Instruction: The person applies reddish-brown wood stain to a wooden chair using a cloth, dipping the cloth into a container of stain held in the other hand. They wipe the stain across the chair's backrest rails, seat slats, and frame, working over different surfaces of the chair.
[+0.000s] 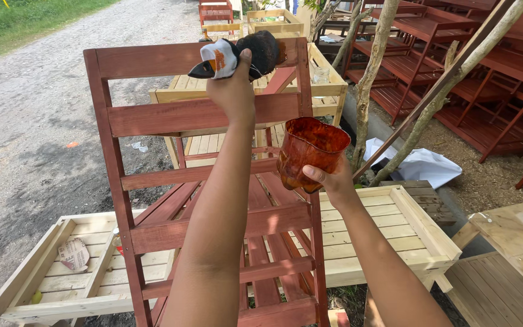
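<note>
Red-stained wooden slatted rack (152,175) stands upright before me, and my left hand (232,91) is clenched around a stain-darkened rag of white and black cloth (240,57), pressing it against the top rail near that rail's right end. My right hand (334,181) grasps a cut-off plastic cup stained reddish-brown (309,151) by its side, holding it just beside the rack's right post at mid-height. Behind the rack an unpainted pale wooden slatted frame (382,236) lies flat on the ground, its ends sticking out past both posts.
</note>
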The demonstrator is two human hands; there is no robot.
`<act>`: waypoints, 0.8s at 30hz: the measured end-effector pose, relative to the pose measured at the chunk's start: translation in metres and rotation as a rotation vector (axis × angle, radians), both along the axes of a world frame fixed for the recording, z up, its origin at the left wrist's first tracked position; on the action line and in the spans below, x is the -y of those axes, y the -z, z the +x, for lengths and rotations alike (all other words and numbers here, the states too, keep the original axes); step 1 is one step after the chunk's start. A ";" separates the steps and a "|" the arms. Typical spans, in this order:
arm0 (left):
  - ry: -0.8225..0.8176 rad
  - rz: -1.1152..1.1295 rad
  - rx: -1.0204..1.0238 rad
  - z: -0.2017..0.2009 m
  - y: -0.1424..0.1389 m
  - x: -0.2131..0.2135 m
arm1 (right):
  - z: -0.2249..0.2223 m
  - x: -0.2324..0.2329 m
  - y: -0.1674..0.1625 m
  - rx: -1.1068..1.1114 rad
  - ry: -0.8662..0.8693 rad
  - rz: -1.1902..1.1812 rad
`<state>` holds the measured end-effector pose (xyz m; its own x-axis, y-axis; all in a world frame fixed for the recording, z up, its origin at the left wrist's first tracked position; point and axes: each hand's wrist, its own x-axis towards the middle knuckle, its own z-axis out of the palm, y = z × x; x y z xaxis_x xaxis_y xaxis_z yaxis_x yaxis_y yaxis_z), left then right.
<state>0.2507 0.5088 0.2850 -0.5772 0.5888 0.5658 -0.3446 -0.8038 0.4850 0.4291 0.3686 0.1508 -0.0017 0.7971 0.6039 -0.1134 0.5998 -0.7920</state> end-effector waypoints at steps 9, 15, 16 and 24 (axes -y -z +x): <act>-0.389 -0.020 -0.081 -0.169 -0.010 0.010 | -0.035 -0.015 -0.008 -0.011 -0.065 0.007; -0.511 0.089 -0.105 -0.239 -0.012 0.021 | -0.039 -0.014 -0.002 -0.010 -0.124 0.002; -0.500 0.095 -0.103 -0.242 -0.011 0.023 | -0.037 -0.015 -0.001 -0.013 -0.128 0.003; -1.225 -0.104 -0.789 -0.178 -0.019 0.023 | -0.015 -0.017 -0.006 0.010 -0.099 0.022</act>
